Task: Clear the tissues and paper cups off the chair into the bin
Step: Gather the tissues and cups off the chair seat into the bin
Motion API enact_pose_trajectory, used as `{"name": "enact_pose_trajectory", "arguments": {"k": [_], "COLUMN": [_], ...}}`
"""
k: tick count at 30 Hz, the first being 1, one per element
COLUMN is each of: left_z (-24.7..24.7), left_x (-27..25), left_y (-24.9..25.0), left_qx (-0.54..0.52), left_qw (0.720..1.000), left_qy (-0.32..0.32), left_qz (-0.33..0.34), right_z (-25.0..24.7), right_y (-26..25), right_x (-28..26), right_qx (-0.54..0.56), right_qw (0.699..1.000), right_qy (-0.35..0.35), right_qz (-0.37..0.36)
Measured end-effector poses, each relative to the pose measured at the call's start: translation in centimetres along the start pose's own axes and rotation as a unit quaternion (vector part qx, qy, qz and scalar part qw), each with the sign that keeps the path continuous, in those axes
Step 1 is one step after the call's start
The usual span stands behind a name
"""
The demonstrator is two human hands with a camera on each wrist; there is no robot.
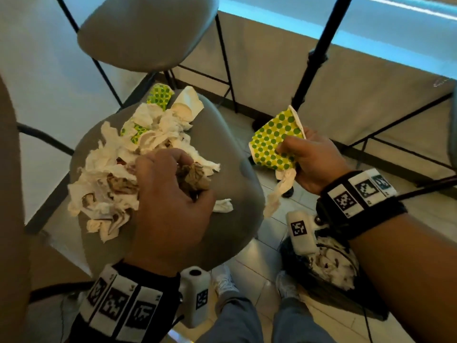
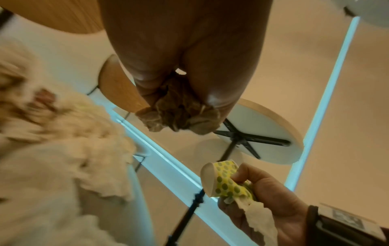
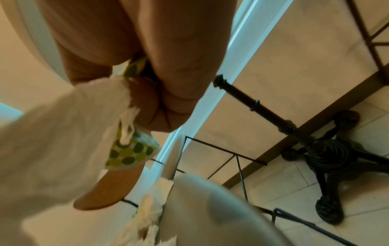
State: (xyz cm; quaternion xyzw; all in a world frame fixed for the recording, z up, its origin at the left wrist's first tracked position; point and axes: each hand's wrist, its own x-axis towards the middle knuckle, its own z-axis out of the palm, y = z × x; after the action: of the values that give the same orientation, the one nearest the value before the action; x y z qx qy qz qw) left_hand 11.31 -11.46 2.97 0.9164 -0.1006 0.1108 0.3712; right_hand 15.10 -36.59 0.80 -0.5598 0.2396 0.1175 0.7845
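A grey chair seat (image 1: 230, 154) carries a heap of crumpled white tissues (image 1: 108, 184) with crushed green-dotted paper cups (image 1: 159, 95) among them. My left hand (image 1: 173, 194) hovers over the heap's right side, fingers curled round a brown stained tissue wad (image 1: 195, 178) (image 2: 179, 114). To the right of the seat, above the floor, my right hand (image 1: 314, 162) grips a squashed yellow cup with green dots (image 1: 274, 142) (image 2: 225, 181) (image 3: 132, 153) together with a white tissue (image 1: 279, 191) (image 3: 63, 133) that dangles below. A black bin (image 1: 329, 266) holding tissues stands on the floor under my right wrist.
A second grey chair (image 1: 146, 33) stands behind the first. A black table pedestal (image 1: 314, 58) (image 3: 328, 158) rises at the right, beside a fabric bench front with thin black frames (image 1: 227, 63). My feet (image 1: 225, 283) stand on the tiled floor below the seat.
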Motion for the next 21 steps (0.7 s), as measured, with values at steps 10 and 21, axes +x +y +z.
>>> {"name": "enact_pose_trajectory", "arguments": {"k": [10,21], "left_z": [16.4,47.8], "left_x": [-4.5,-16.8], "left_y": [12.9,6.9], "left_qx": [-0.191,-0.162], "left_qw": [0.94,0.794], "left_qy": [-0.257,-0.57], "left_qz": [0.114,-0.138], "right_z": [-21.8,-41.4], "right_y": [6.6,30.7], "right_x": [-10.5,-9.1], "right_qx": [0.075,0.077], "right_qw": [0.981,0.902], "right_qy": [0.179,0.368], "right_qz": [-0.005,0.21]}}
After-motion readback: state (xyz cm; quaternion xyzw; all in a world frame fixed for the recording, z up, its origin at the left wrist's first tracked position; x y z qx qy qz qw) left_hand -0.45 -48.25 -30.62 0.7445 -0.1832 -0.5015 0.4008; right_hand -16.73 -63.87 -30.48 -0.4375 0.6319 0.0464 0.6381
